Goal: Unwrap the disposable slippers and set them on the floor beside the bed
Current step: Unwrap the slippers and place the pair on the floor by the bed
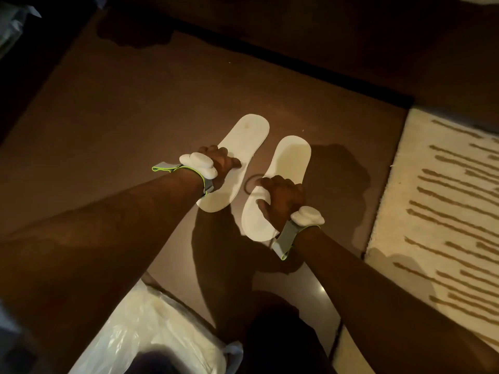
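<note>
On the brown floor point(108, 117) lie two white slippers point(293, 155). Both my left hand point(220, 164) and right hand point(282, 197) grip one each, fingers curled over the edges; the straps are hidden beneath my hands.

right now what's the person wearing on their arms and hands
Both forearms are bare, with no sleeves or gloves. Each wrist carries a grey strap edged in neon yellow-green, with a loose tail sticking out, holding a rounded white plastic module: one behind the left hand, one behind the right hand. No cables or markings show.
</note>
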### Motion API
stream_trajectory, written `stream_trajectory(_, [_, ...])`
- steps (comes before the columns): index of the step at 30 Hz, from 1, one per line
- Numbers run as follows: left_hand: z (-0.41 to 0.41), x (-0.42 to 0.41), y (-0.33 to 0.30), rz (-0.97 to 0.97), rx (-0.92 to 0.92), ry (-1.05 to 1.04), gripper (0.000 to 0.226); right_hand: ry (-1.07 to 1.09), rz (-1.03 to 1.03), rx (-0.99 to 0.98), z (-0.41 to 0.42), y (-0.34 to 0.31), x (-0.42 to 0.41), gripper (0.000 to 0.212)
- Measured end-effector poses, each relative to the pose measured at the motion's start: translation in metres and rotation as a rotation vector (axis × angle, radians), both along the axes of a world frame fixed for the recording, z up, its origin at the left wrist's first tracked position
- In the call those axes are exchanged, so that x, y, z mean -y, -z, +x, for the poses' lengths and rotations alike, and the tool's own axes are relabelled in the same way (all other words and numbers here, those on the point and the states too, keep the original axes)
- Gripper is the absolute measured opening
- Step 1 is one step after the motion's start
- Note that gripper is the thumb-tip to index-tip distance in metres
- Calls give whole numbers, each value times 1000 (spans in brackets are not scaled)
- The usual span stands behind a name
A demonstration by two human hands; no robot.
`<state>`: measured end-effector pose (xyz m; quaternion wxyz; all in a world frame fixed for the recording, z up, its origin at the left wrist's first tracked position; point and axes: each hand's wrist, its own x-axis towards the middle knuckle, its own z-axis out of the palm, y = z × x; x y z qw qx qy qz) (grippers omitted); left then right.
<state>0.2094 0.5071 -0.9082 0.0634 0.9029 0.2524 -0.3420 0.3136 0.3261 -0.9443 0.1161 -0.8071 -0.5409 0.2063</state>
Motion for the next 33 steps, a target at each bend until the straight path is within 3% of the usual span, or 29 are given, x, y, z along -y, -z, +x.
stream_trajectory(5, [-2, 5, -3, 30, 69, -16, 63, 83, 59, 153, -2, 2, 0, 49])
stream_trajectory(9, [-25, 14, -20, 19, 171, -59, 66, 179, 226, 216, -12, -9, 0, 60])
stream_trajectory(12, [-65, 21, -34, -41, 180, -129, 69, 141, 371, 203, -36, -19, 1, 49])
stream_trajectory(14, [-94, 28, -39, -93, 173, -189, 67, 66, 422, 43, -58, -20, 6, 35])
stream_trajectory(15, [-111, 34, -40, -108, 174, -219, 64, 48, 377, -109, -76, -22, 9, 30])
stream_trajectory(17, [-131, 51, -39, -82, 203, -264, 52, 7, 68, -516, -108, -28, 22, 31])
stream_trajectory(18, [-147, 58, -39, -47, 218, -301, 45, -76, -49, -547, -131, -28, 24, 32])
stream_trajectory(22, [-206, 83, -36, -33, 237, -298, 29, -182, -543, -340, -224, -24, 35, 46])
stream_trajectory(26, [-250, 97, -34, -113, 184, -261, 31, -25, -624, -87, -285, -34, 33, 45])
stream_trajectory(29, [-277, 105, -34, -121, 182, -275, 29, 9, -684, -175, -316, -28, 41, 19])
stream_trajectory(32, [-286, 110, -36, -92, 205, -285, 27, 12, -851, -206, -308, -37, 43, 11])
stream_trajectory(33, [-288, 111, -39, -95, 214, -270, 28, 7, -830, -257, -306, -27, 45, 21])
